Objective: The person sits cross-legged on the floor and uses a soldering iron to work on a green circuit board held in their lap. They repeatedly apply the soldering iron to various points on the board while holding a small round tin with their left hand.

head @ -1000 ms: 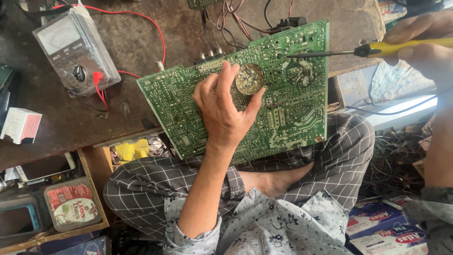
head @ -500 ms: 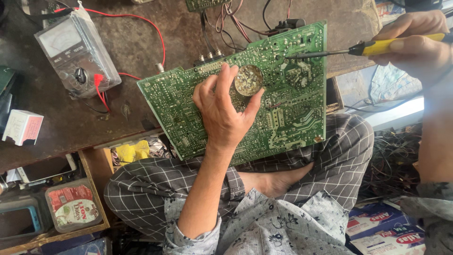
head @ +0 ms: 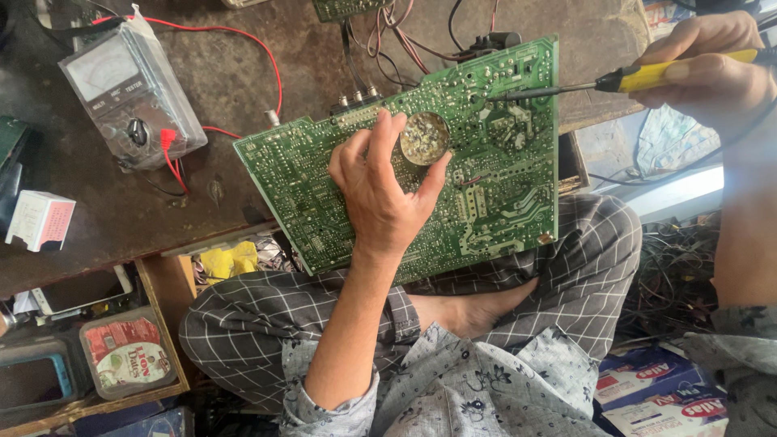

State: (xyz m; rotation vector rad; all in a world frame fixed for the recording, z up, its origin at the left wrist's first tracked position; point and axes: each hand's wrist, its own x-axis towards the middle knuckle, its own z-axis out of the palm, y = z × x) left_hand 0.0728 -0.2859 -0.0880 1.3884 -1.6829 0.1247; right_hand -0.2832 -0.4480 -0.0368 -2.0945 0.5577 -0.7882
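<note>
A dark, worn wooden workbench (head: 243,89) carried a grey analogue multimeter (head: 129,93); the green circuit board (head: 502,194) rested right of it.

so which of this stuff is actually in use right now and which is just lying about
In use:
- circuit board, propped on the lap and bench edge
- small round tin, held on the board by the left hand
- soldering iron, in the right hand, tip on the board

Lying about:
- meter with red leads
- small white box
- plastic tub
- yellow cloth
</note>
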